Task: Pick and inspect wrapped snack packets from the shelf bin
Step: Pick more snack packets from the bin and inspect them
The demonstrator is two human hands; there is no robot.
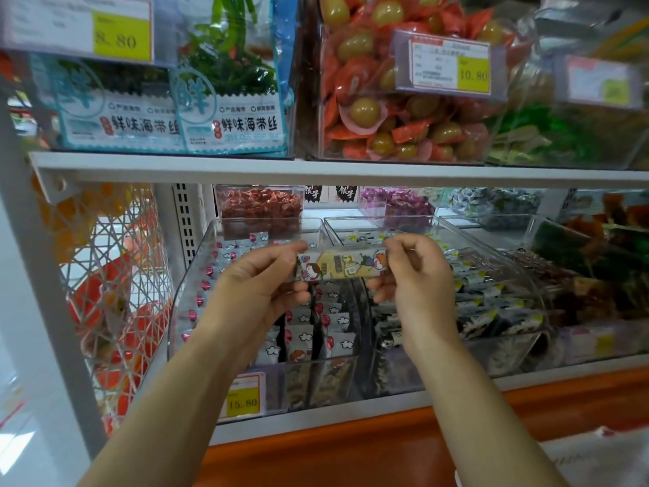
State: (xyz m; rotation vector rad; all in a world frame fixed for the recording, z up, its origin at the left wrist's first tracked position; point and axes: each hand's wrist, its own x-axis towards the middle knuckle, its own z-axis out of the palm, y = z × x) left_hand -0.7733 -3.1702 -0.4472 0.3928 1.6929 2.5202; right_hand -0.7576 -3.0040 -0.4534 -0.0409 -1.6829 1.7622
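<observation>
Upper shelf (316,170): a white board running left to right just above the hands. It caps the room overhead, so I judge the free way out is toward the near side.
Wire basket (112,275): hangs at the far left, well apart from the hands, and is no obstacle.
Left bin (191,275): clear plastic, filled with cloud-printed packets. Its near wall stands below the left wrist.
Right bin (505,254): clear plastic, beside the left bin, holding dark packets. Its curved rim passes close behind the right hand.
Orange ledge (351,462): the near edge of the lower shelf, under both forearms.
Left hand (260,286): grasping, with thumb and fingertips pinching the packet's left end.
Right hand (411,272): grasping, with curled fingers pinching the packet's right end.
Packet (342,265): held level between the hands, printed face toward the camera. It sits above where the two bins meet, clear of their contents and below the upper shelf.
Price tag (244,395): yellow, on the left bin's near face.
Done: one packet is picked and appears to be under inspection.
Left: probably turning it over, returning it, and taking others. Which bin it came from I cannot tell.
</observation>
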